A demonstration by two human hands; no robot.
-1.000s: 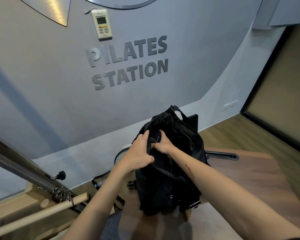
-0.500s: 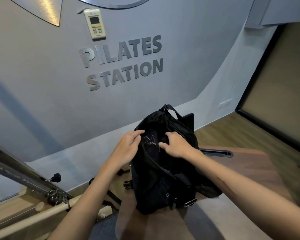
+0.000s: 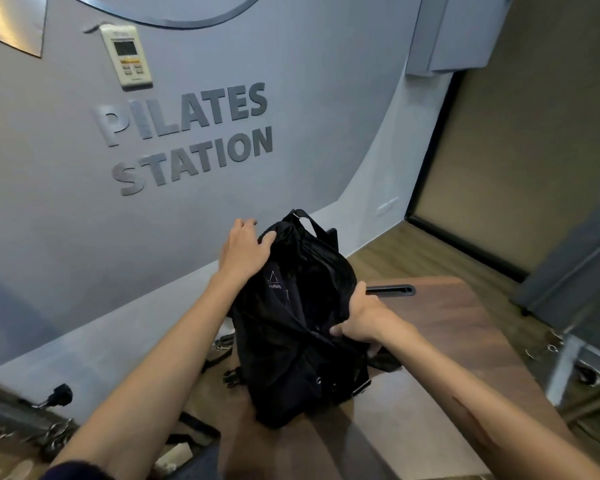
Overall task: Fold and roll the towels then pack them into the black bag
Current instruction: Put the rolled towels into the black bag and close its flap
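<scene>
The black bag stands on the wooden table in front of me, its carry handle at the far top. My left hand grips the bag's far upper left edge, thumb over the fabric. My right hand grips the bag's right side near the zip, fingers curled into the fabric. The inside of the bag is dark and its contents cannot be made out. No towels show.
A grey wall with metal lettering and a wall remote rises behind the table. A black slot is set in the tabletop right of the bag. Pilates equipment with springs sits lower left. Metal frame parts stand at right.
My hands have spread apart along the bag: the left moved up to its far top edge, the right slid down to its right side. The bag's top is stretched wider.
</scene>
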